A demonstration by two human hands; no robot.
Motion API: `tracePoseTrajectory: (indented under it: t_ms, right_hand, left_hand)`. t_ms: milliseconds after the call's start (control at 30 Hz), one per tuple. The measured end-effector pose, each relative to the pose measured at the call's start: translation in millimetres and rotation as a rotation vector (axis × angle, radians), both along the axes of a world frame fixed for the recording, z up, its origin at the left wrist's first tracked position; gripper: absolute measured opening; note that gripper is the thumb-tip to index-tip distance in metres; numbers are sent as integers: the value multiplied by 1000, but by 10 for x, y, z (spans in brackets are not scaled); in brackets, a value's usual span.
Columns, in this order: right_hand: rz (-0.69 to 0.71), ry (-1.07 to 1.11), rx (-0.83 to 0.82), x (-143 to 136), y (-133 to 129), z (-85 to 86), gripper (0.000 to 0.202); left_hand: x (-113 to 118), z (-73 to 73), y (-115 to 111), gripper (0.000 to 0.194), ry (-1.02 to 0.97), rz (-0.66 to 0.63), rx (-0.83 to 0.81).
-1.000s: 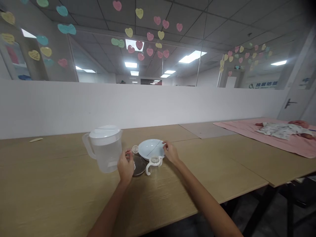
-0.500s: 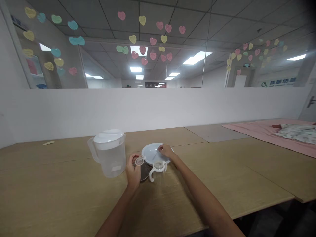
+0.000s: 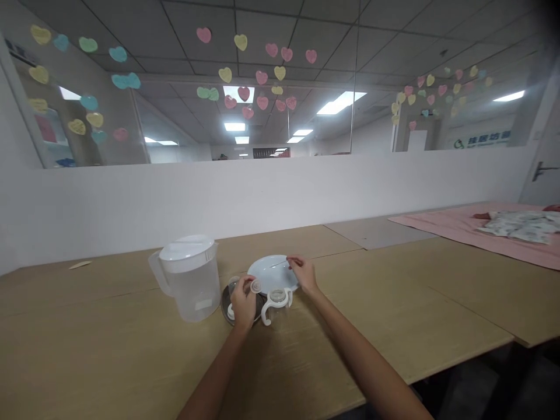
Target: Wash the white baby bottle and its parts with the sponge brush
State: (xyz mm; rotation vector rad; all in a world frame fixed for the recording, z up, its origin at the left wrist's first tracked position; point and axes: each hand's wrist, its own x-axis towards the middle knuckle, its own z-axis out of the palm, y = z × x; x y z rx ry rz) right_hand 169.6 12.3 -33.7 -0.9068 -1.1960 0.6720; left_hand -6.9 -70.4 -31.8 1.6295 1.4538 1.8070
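My left hand (image 3: 244, 302) is closed, its fingertips pinching a small translucent round piece (image 3: 256, 286) marked with rings. Under that hand is a dark grey round dish (image 3: 224, 303), partly covered; a clear cap (image 3: 233, 283) and a white ring-shaped part (image 3: 230, 311) show in it. Pinched in my right hand (image 3: 304, 273) is a thin pale stick (image 3: 280, 264), slanting over a white plate (image 3: 262, 266). A clear baby bottle with white handles (image 3: 277, 298) stands uncapped between my forearms, in front of the plate.
A translucent lidded pitcher (image 3: 195, 286) stands left of the dish. A flat pale piece (image 3: 80, 265) lies far left on the brown table (image 3: 109, 350). At the right a pink cloth (image 3: 455, 233) carries a patterned white fabric (image 3: 520, 226). A white wall (image 3: 262, 192) rises behind.
My right hand has drawn back a little to the right, raising the stick over the plate. My left hand has turned the round piece, uncovering more of the dish. The view has shifted slightly.
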Motion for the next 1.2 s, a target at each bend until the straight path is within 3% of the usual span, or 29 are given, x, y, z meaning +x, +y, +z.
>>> tracePoseTrajectory:
  t_ms: [167,300,500,833,1067,1200]
  right_hand:
    - [-25,55,74,-76,-151,68,27]
    - [-80,0,74,-83,-155,24,27]
    - [-105,-30,42,-73,-125,-30,27]
    - [31,204,100,-92,-392,236,19]
    - [44,-88,214,-172,-514,247,16]
    - [30,-87,253,-179,-534,265,15]
  left_hand:
    - [11,-16,-43,24,58,29,-14]
    - [55,5,-65,38,69,-13,-43]
    - [72,-53,-12,38,296,-85,-28]
    - [63,-112,62,31,423,-73,33]
    - [74,-123,67,31,442,-65,20]
    - [72,-114,74,30,462,-54,17]
